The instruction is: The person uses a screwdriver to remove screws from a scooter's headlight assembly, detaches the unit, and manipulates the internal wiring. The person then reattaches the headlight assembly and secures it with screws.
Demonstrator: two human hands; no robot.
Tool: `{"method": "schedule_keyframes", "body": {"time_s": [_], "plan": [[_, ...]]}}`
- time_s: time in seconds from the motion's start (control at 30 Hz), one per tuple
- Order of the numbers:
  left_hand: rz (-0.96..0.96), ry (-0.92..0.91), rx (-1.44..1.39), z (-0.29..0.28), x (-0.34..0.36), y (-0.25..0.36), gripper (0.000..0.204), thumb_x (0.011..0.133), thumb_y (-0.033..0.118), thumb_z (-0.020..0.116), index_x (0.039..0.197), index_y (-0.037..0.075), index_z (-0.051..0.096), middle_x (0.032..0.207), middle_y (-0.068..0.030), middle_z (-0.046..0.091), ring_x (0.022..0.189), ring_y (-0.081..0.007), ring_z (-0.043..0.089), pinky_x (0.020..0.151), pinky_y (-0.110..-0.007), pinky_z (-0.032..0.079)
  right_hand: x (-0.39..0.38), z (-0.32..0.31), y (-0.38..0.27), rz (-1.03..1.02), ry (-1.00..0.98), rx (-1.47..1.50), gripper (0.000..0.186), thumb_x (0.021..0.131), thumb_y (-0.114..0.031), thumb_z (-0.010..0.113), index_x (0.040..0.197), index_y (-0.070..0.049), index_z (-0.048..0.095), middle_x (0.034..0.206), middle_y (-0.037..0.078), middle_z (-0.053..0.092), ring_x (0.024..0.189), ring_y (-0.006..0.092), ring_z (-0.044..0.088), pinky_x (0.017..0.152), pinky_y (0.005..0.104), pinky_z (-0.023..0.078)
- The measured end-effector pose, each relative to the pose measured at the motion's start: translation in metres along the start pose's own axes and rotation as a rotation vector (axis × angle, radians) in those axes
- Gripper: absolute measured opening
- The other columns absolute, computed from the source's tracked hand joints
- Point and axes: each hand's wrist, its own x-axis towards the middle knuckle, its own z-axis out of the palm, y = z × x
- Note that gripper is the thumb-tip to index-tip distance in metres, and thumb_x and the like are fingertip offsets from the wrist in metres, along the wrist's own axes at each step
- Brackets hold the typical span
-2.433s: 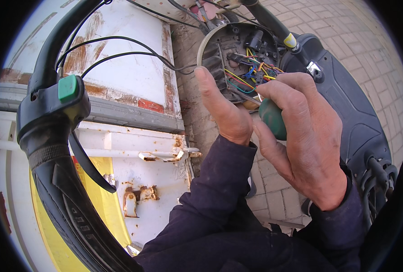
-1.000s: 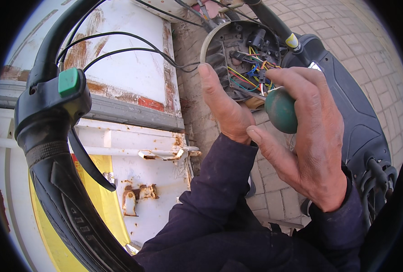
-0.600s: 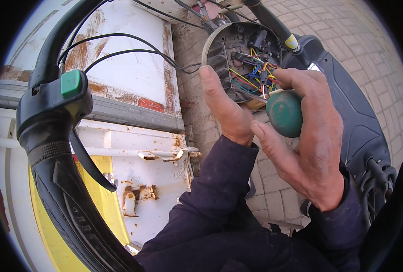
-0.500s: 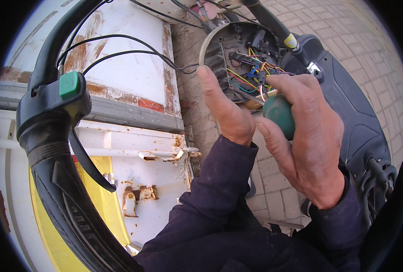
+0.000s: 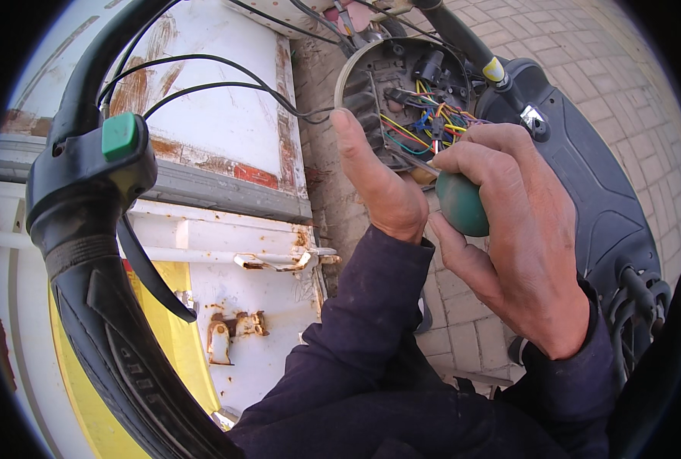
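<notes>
Housing (image 5: 371, 84) open, coloured wires (image 5: 425, 126) exposed and untidy. Right hand (image 5: 524, 229) clamped on green-handled screwdriver (image 5: 463, 203), tip inside. Left hand (image 5: 379, 183) flat, fingers together, bracing rim. Work likely midway.

open round housing (image 5: 371, 84) crowded with coloured wires (image 5: 425, 122), handlebar grip (image 5: 88, 229) blocking left, paved ground (image 5: 585, 61) free beyond

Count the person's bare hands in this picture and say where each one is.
2: the left hand rests against the open round housing; the right hand grips a green-handled screwdriver.
</notes>
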Motion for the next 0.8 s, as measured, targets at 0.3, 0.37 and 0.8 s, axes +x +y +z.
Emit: {"method": "schedule_keyframes", "body": {"time_s": [0.3,0.37,0.8], "plan": [[0.053,0.024,0.073,0.000,0.001,-0.001,0.062,0.109,0.057,0.035,0.129,0.003,0.059,0.119,-0.0089,0.068,0.103,-0.0180,0.068,0.092,-0.035,0.057,0.000,-0.003,-0.010,0.249,-0.031,0.081,0.055,0.075,-0.004,0.078,0.127,-0.003,0.058,0.111,0.018,0.059,0.091,0.0361,0.063,0.078,0.0409,0.053],[0.033,0.022,0.065,0.001,-0.001,0.000,0.062,0.109,0.057,0.035,0.129,0.003,0.059,0.120,-0.0089,0.068,0.103,-0.0182,0.068,0.093,-0.035,0.057,0.002,-0.003,-0.004,0.079,-0.004,0.014,0.056,0.078,-0.009,0.080,0.128,-0.003,0.057,0.111,0.019,0.059,0.091,0.0367,0.063,0.077,0.0415,0.053],[0.008,0.014,0.016,0.006,-0.004,0.004,0.064,0.108,0.059,0.037,0.131,0.003,0.058,0.120,-0.0098,0.068,0.103,-0.0193,0.069,0.092,-0.036,0.058,0.002,0.001,-0.002,-0.054,0.033,-0.102,0.058,0.076,-0.008,0.082,0.128,-0.005,0.057,0.111,0.018,0.061,0.091,0.0350,0.064,0.076,0.0405,0.053]]}}
